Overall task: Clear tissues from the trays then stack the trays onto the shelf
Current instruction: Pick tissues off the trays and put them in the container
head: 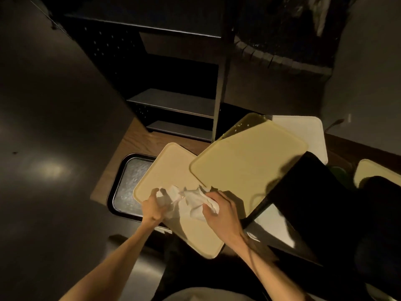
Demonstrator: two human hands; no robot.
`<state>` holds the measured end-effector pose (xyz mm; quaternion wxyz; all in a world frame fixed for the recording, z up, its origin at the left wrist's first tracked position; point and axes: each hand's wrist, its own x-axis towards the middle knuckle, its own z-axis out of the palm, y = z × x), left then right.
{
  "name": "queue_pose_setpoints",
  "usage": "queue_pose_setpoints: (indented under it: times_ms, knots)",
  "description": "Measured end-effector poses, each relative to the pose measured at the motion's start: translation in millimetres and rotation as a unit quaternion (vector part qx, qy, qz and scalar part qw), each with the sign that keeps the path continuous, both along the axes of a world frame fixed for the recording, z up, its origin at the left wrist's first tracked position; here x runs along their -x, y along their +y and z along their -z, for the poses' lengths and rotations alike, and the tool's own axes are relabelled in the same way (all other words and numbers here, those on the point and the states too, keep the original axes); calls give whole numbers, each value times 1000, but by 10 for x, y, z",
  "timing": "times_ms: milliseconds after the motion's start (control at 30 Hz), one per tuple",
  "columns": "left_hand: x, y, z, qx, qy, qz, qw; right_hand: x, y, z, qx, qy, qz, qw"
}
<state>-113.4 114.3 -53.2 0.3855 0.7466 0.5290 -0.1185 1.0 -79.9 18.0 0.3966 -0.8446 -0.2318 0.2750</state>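
A cream tray lies tilted across the counter in front of me, its near corner hanging over the edge. Above it both hands hold crumpled white tissues. My left hand grips one wad at the left, and my right hand grips the larger wad beside it. A yellow tray overlaps the cream one at the right, with an olive tray and a white tray beneath it. A dark shelf unit with bare shelves stands behind.
A rectangular bin opening with a black rim is set into the wooden counter, partly under the cream tray. A black tray or panel leans at the right. Another pale tray edge shows at far right.
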Motion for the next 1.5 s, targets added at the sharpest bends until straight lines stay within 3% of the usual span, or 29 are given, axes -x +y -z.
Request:
queue_pose_setpoints:
  times_ms: [167, 333, 433, 500, 633, 800, 967, 1167, 1333, 1500]
  knots:
    - [20, 88, 164, 36, 13, 7, 999, 114, 275, 4, 44, -52, -7, 998]
    - [71, 309, 198, 86, -5, 18, 996, 217, 631, 68, 67, 18, 23, 997]
    - [49, 514, 130, 159, -48, -54, 985, 237, 894, 46, 82, 38, 45, 995]
    - [31, 686, 38, 232, -94, -126, 960, 265, 1101, 37, 78, 43, 59, 994]
    - [39, 1052, -237, 339, -163, -181, 909, 408, 1539, 42, 54, 3, 39, 998]
    - [124, 1427, -549, 438, -230, -264, 828, 517, 1978, -94, -1, -80, -59, 995]
    - [223, 1675, -724, 476, -268, -308, 779, 635, 2249, -146, -90, 9, -86, 992]
    - [415, 1785, -937, 443, -304, -345, 770, 618, 2480, -186, -118, 63, -119, 984]
    - [667, 1960, -1075, 338, -271, -338, 836, 666, 2738, -262, -124, 81, -171, 974]
    - [898, 2348, -1065, 329, -289, -328, 837, 796, 3242, -208, -93, 62, -189, 976]
